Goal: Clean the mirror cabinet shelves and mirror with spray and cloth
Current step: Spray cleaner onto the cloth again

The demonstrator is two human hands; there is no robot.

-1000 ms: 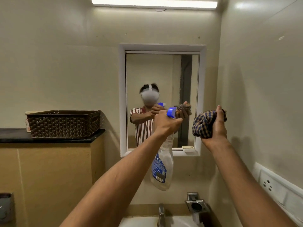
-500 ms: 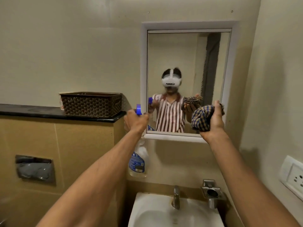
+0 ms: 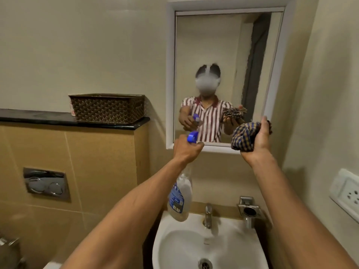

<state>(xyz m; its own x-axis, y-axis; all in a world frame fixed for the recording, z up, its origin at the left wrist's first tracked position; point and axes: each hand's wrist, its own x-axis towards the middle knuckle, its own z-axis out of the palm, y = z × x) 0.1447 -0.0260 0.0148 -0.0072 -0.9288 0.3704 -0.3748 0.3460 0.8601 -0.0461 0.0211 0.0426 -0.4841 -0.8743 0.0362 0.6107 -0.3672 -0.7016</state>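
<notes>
White framing borders the mirror [image 3: 223, 55], mounted on the beige wall above the sink [image 3: 246, 249]. The left hand [image 3: 185, 150] is raised in front of the mirror's lower left corner, fingers curled round the neck of the spray bottle [image 3: 179, 199]. The bottle's blue trigger head [image 3: 192, 136] projects above the fist and points toward the glass. Its clear body, with a blue label, hangs below the hand over the left rim of the sink.

The right hand [image 3: 260, 140] is raised at the mirror's lower right corner and grips a bunched checked cloth [image 3: 242, 137] in blue and yellow. The cloth overlaps the bottom edge of the frame in this view; whether it touches the glass cannot be determined. The two hands are apart and roughly level. The glass reflects a person in a red-and-white striped shirt holding both items forward.

To the left, a dark woven basket [image 3: 107, 108] stands at the right end of a black counter [image 3: 38, 116], near the mirror frame. A chrome flush plate [image 3: 46, 184] is set in the tan panel below the counter. A chrome tap [image 3: 207, 214] stands at the back of the sink, with a metal holder [image 3: 248, 208] just beside it on the right. A white socket [image 3: 347, 193] is fixed to the right-hand wall.
</notes>
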